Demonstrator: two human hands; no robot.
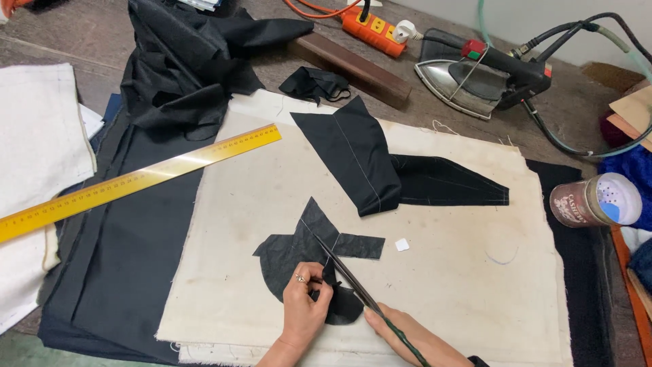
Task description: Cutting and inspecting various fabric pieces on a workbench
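The table (441, 112) was a worn grey-brown work surface, mostly covered by a cream pressing cloth (272, 204) that served as the landmark. Left of that cloth lay a folded white fabric (37, 149), then dark navy cloth (129, 258), with a yellow ruler (136, 180) slanting from the white fabric onto the pressing cloth's upper left corner. A heap of black fabric (183, 61) sat above that corner.

Near the pressing cloth's lower edge lay a small black fabric piece (299, 251). The left hand (305, 302), palm down with a ring on one finger, pinned the piece flat with fingertips pressed together on it. The right hand (407, 336), just right of it, was wrapped closed round the handle of long scissors (346, 275), whose blades ran up-left across the piece.

On the pressing cloth's upper middle lay a larger stitched black garment part (394, 173). Beyond its top edge stood an orange power strip (372, 28), a wooden block (353, 68) and a steam iron (475, 78). Off the right edge lay a jar (594, 200) on its side, white lid on; its contents could not be made out.
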